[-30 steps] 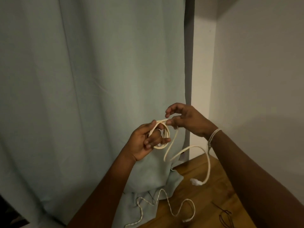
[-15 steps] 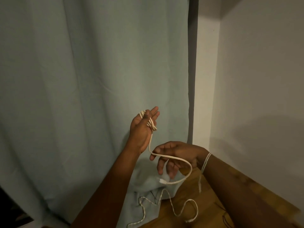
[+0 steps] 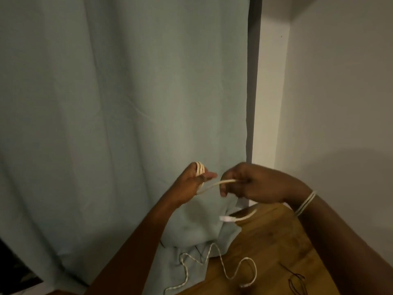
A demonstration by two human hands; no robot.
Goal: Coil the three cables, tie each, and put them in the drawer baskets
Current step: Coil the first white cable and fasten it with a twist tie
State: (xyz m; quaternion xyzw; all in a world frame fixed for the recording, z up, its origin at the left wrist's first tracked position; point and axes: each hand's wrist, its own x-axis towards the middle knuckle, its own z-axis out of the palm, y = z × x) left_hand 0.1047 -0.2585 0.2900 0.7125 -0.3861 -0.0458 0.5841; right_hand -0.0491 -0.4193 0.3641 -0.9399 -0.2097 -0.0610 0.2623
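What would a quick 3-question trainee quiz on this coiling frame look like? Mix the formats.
1. True or false: the cream cable is wound in loops round the fingers of the left hand.
2. Which hand feeds the free run of that cable? A) left hand B) right hand C) neither
3. Fill in: the braided white cable lies loose, partly on the wooden surface and partly on the ____ curtain.

Key
1. True: the loops sit over its fingers.
2. B: the right hand pinches the strand, whose plug end hangs below it.
3. Pale blue-green.
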